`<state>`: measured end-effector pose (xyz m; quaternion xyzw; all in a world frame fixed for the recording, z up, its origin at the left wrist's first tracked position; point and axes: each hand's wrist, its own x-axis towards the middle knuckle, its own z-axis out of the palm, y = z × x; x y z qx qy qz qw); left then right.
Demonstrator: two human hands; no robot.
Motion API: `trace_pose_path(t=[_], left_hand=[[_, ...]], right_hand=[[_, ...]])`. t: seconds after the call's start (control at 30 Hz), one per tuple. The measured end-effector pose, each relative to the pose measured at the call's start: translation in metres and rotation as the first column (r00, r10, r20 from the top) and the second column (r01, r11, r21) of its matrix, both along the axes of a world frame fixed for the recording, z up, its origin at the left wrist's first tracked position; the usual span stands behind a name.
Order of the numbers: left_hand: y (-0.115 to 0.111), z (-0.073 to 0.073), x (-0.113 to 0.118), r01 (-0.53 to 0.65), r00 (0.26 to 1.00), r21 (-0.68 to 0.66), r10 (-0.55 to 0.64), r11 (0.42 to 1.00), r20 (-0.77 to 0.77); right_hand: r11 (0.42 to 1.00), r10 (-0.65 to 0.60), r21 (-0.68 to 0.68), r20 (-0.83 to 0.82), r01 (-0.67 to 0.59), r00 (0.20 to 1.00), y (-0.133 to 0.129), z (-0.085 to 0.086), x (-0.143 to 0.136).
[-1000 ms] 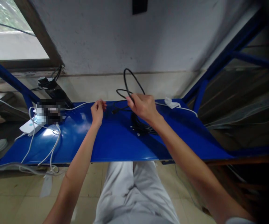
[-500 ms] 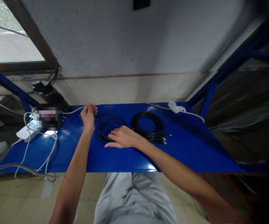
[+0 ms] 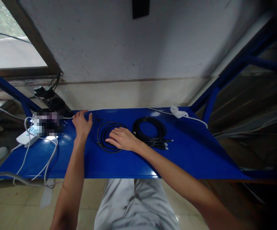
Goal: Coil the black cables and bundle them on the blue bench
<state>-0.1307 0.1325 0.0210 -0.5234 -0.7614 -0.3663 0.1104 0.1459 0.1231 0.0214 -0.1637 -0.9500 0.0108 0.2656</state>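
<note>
On the blue tabletop (image 3: 133, 166) a black cable loosely wound into a coil (image 3: 102, 145) lies left of centre. My right hand (image 3: 122, 139) lies over the right part of that coil, thumb held out from the bent fingers; what is under the palm is hidden. Farther left, near the back edge, my left hand (image 3: 82, 124) is empty, its fingers apart. A second bundle of black cables (image 3: 162, 126), wound neatly, sits just right of my right hand with several plug ends pointing right. Behind the first coil is a small dark thing (image 3: 98, 120), too small to name.
At the left a white power strip (image 3: 27, 137) lies among white cords (image 3: 53, 151), beside a black bottle-like object (image 3: 53, 99). A white cord runs along the back edge to a crumpled clear plastic bag (image 3: 178, 112). Blue frame posts (image 3: 209, 102) rise at both sides.
My left hand has moved left, away from the coil, and its fingers have spread. The loose coil now lies rounder and nearer the front edge, with my right hand still over it.
</note>
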Motion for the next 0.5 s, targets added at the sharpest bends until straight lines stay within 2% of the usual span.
trace_pose_path(t=[0.1,0.3,0.4,0.5], left_hand=[[-0.024,-0.001,-0.021,-0.047,0.992,-0.11,0.034,0.993,-0.122],[-0.082,-0.001,-0.06,-0.109,0.949,-0.206,0.04,0.973,-0.312],[-0.098,-0.001,-0.068,-0.147,0.933,-0.189,0.072,0.971,-0.352],[-0.104,0.0,-0.073,-0.177,0.93,-0.169,0.109,0.97,-0.35]], right_hand=[[1.0,0.0,0.004,-0.005,0.0,1.0,0.0,-0.002,-0.001],[1.0,-0.02,-0.009,0.009,0.02,1.0,-0.001,0.0,-0.001],[1.0,-0.018,-0.005,0.016,0.018,1.0,-0.001,0.0,-0.001],[1.0,-0.012,0.002,0.018,0.012,1.0,-0.001,-0.001,-0.001]])
